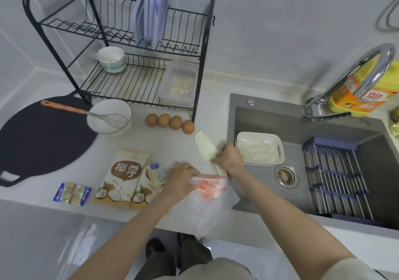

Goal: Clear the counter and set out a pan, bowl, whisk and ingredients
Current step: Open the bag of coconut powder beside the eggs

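Note:
A flat black pan [41, 141] lies at the counter's left. A white bowl [103, 126] beside it holds a whisk [86, 113] with an orange handle. Several brown eggs [170, 122] sit in a row in front of the rack. Two coconut-flake bags [123, 180] and a blue butter packet [72, 194] lie near the front edge. My left hand [180, 179] grips a clear plastic bag [207, 195] with red print at the counter edge. My right hand [230, 159] holds a pale spatula [205, 146] just left of the sink.
A black dish rack [121, 49] at the back holds a small bowl [111, 59], a lidded plastic box [179, 83] and upright lids. The sink [302, 150] on the right contains a white basket [259, 148] and a drain rack [339, 178]. A faucet [354, 79] and a yellow bottle [362, 94] stand behind.

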